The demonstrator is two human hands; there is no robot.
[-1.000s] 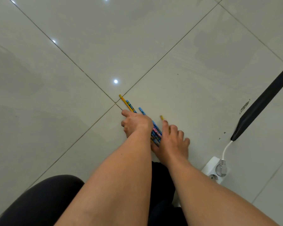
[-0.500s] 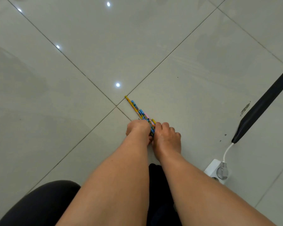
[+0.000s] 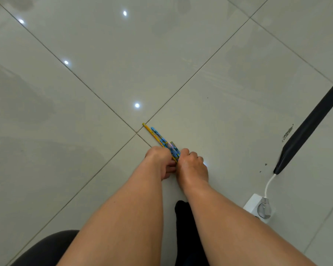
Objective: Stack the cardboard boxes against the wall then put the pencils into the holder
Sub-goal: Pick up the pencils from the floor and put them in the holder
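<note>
Curling closed around the pencils (image 3: 162, 140), the left hand (image 3: 158, 160) and right hand (image 3: 190, 164) are gripping them together, tips jutting beyond the fingers (image 3: 193, 155).

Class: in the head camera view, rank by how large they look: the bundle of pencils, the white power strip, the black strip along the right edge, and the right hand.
1. black strip
2. bundle of pencils, right hand and white power strip: these look alike, and the hands cover part of the bundle, so no ranking.
</note>
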